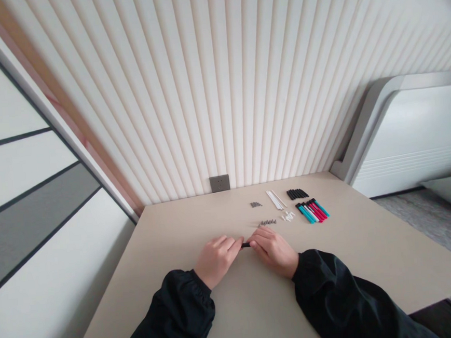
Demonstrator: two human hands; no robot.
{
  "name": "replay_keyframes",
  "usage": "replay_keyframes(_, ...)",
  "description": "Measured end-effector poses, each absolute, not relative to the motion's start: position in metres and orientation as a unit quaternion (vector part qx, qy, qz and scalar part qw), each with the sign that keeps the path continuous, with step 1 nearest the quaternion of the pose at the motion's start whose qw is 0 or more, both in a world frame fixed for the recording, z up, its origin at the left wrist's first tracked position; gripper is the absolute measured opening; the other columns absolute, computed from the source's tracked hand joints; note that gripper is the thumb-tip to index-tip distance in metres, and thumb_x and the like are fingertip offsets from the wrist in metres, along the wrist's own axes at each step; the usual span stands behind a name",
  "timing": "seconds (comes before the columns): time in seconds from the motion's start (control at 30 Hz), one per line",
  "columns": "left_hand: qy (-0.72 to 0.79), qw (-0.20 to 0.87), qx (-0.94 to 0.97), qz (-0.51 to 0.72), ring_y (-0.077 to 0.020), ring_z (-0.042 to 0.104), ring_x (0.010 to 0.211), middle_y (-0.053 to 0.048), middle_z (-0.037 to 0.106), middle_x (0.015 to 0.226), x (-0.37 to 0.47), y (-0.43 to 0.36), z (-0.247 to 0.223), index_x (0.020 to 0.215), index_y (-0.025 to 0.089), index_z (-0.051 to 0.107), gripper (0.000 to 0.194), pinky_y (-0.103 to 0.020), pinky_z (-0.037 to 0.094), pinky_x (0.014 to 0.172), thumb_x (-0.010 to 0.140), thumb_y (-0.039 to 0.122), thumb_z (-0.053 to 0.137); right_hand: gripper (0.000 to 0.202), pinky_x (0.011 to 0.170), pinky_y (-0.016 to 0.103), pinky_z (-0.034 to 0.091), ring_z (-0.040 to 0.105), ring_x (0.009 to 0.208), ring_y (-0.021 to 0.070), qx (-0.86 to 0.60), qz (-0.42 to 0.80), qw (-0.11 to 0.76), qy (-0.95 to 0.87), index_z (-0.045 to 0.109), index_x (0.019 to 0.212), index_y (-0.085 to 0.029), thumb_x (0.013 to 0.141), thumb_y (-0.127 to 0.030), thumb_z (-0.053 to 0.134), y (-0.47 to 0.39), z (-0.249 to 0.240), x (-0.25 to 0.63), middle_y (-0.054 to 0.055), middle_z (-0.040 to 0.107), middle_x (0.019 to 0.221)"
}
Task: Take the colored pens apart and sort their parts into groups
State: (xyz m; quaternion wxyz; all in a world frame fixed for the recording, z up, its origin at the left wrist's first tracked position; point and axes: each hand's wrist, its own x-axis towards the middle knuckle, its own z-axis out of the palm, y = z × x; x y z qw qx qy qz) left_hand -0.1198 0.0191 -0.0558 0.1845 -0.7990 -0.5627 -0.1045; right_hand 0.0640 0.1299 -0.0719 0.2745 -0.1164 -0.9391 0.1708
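Observation:
Between my fingertips lies a short black tube [246, 245], held level just above or on the table [168, 231]. My left hand [219, 258] pinches its left end, and my right hand [273, 248] is closed around its right end, so both ends are hidden. Just beyond my right hand is a row of small grey metal parts [267, 222]. Some small white plastic pieces [288, 216] lie scattered to their right. Farther back sits another little group of grey parts [256, 204].
Thin white rods [275, 200] lie toward the back. Several black tubes [297, 194] are lined up beside them, with teal, white and red pen-like pieces [312, 210] in front. A dark socket [219, 183] is on the ribbed wall. A bed headboard [410, 133] stands at right.

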Motion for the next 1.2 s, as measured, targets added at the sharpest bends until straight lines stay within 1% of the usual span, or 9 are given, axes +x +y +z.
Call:
replay_keyframes(0.17,-0.544,0.216,-0.806,-0.087,-0.018,0.059,0.07,-0.003,0.06,0.072,-0.119,0.018,-0.054,0.113,0.013,0.058,0.024,-0.03,0.047,0.059,0.093,0.012,0.045,0.031,0.074,0.032,0.042,0.052,0.076,0.0177,-0.122,0.134,0.252,-0.951,0.059,0.081,-0.018,0.098,-0.027,0.036,0.131,-0.078,0.062,0.005,0.06,0.076)
replay_keyframes(0.37,-0.559,0.167,-0.807,-0.094,-0.0163,0.062,0.069,-0.003,0.062,0.073,-0.119,0.02,-0.064,0.115,0.013,0.056,0.024,-0.027,0.047,0.056,0.096,0.022,0.043,0.029,0.07,0.031,0.041,0.051,0.073,0.0184,-0.113,0.097,0.271,-0.951,0.06,0.077,-0.017,0.097,-0.028,0.041,0.13,-0.082,0.062,0.005,0.058,0.073)
replay_keyframes(0.57,-0.576,0.152,-0.798,-0.089,-0.0166,0.063,0.07,-0.003,0.063,0.073,-0.128,0.016,-0.063,0.116,0.015,0.056,0.025,-0.026,0.046,0.056,0.096,0.026,0.044,0.018,0.075,0.032,0.043,0.054,0.081,0.0193,-0.111,0.09,0.274,-0.951,0.062,0.096,-0.019,0.094,-0.031,0.049,0.126,-0.078,0.056,0.006,0.061,0.084)
replay_keyframes(0.67,-0.596,0.154,-0.782,-0.095,-0.0167,0.063,0.071,-0.002,0.063,0.074,-0.131,0.012,-0.061,0.111,0.016,0.058,0.022,-0.026,0.046,0.058,0.096,0.025,0.045,0.024,0.077,0.034,0.042,0.055,0.083,0.0201,-0.11,0.074,0.283,-0.95,0.06,0.109,-0.019,0.094,-0.035,0.049,0.126,-0.074,0.047,0.007,0.063,0.088)
replay_keyframes(0.83,-0.628,0.147,-0.759,-0.09,-0.0175,0.064,0.071,-0.002,0.063,0.075,-0.136,0.012,-0.062,0.105,0.017,0.059,0.019,-0.027,0.047,0.059,0.095,0.027,0.047,0.019,0.075,0.033,0.042,0.055,0.079,0.0191,-0.113,0.088,0.273,-0.951,0.061,0.086,-0.019,0.095,-0.028,0.047,0.125,-0.07,0.031,0.005,0.062,0.08)
replay_keyframes(0.9,-0.639,0.144,-0.75,-0.089,-0.0181,0.064,0.072,-0.003,0.065,0.078,-0.138,0.013,-0.063,0.106,0.017,0.058,0.018,-0.027,0.048,0.06,0.095,0.026,0.048,0.015,0.077,0.034,0.043,0.056,0.085,0.0203,-0.132,0.105,0.275,-0.946,0.059,0.097,-0.019,0.093,-0.031,0.051,0.122,-0.068,0.03,0.007,0.063,0.091)
replay_keyframes(1.0,-0.644,0.136,-0.746,-0.101,-0.0182,0.064,0.074,-0.003,0.066,0.082,-0.141,0.015,-0.064,0.108,0.017,0.058,0.019,-0.029,0.049,0.064,0.095,0.025,0.047,0.03,0.082,0.037,0.043,0.055,0.093,0.023,-0.146,0.111,0.269,-0.945,0.054,0.116,-0.02,0.09,-0.035,0.055,0.118,-0.067,0.033,0.008,0.062,0.105)
replay_keyframes(1.13,-0.641,0.126,-0.75,-0.105,-0.0182,0.065,0.075,-0.004,0.066,0.08,-0.141,0.014,-0.065,0.103,0.017,0.059,0.017,-0.028,0.049,0.066,0.095,0.024,0.046,0.013,0.08,0.035,0.043,0.056,0.086,0.0209,-0.172,0.133,0.266,-0.939,0.059,0.099,-0.021,0.095,-0.026,0.047,0.117,-0.069,0.037,0.005,0.064,0.091)
replay_keyframes(1.2,-0.639,0.123,-0.753,-0.098,-0.0186,0.065,0.074,-0.004,0.066,0.078,-0.14,0.014,-0.066,0.103,0.016,0.059,0.016,-0.028,0.049,0.065,0.094,0.023,0.047,0.013,0.08,0.036,0.043,0.056,0.088,0.0216,-0.169,0.147,0.269,-0.937,0.057,0.101,-0.02,0.093,-0.027,0.05,0.117,-0.068,0.038,0.007,0.064,0.094)
